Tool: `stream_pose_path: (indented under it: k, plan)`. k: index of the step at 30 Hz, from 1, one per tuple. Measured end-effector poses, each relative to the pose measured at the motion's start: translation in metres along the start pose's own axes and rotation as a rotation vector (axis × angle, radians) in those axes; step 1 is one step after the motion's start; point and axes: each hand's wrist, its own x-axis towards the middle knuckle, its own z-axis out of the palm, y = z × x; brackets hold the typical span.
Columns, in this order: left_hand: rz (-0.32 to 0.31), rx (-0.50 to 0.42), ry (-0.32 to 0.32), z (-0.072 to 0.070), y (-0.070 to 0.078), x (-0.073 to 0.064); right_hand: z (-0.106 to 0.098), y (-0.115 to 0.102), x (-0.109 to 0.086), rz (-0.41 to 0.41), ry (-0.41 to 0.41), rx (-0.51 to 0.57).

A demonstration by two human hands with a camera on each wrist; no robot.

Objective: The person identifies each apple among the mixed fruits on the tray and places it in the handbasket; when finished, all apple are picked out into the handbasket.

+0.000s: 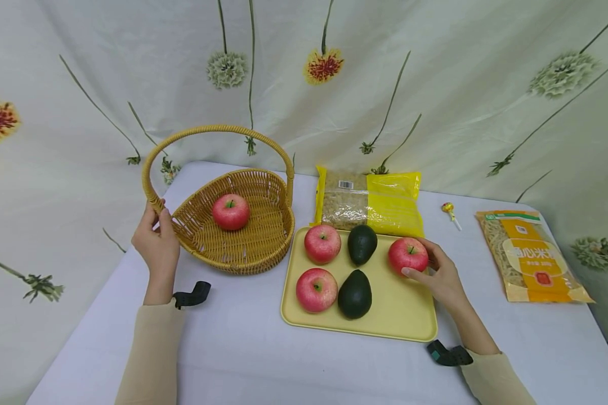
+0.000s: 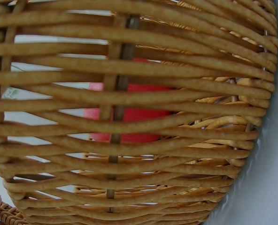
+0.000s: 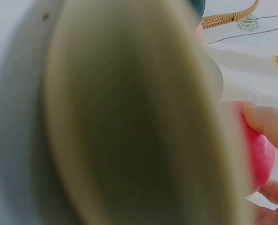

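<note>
My left hand [image 1: 157,239] grips the lower left end of the handle on a wicker basket [image 1: 233,256]. One red apple [image 1: 231,212] lies inside that basket; in the left wrist view its red skin [image 2: 141,112] shows through the weave. On the right, my right hand [image 1: 439,275] holds another apple [image 1: 407,256] between thumb and fingers, at the right part of a yellow tray [image 1: 400,329]. Two more apples, a rear one [image 1: 322,244] and a front one [image 1: 316,289], sit at the tray's left, beside two dark avocados [image 1: 354,293].
Behind the tray lies a yellow packet [image 1: 370,202]. A lollipop [image 1: 451,215] and an orange-labelled food bag [image 1: 534,256] are on the table to the right. A floral cloth [image 1: 294,84] hangs at the back. The tray's blurred rim [image 3: 129,117] fills much of the right wrist view.
</note>
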Motion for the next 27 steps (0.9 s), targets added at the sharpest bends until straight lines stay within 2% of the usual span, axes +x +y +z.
stream_pose_path:
  k: [7,14,27]
  plan:
    - [0.011,0.003,0.001,0.001,0.000,0.000,-0.001,0.000,-0.002,0.006,0.018,0.002]
    - [0.007,0.006,-0.001,0.002,0.001,0.000,-0.005,-0.004,-0.002,-0.036,0.058,0.014]
    - [-0.001,0.016,-0.003,0.001,0.001,0.001,-0.010,-0.023,-0.004,-0.067,0.065,0.037]
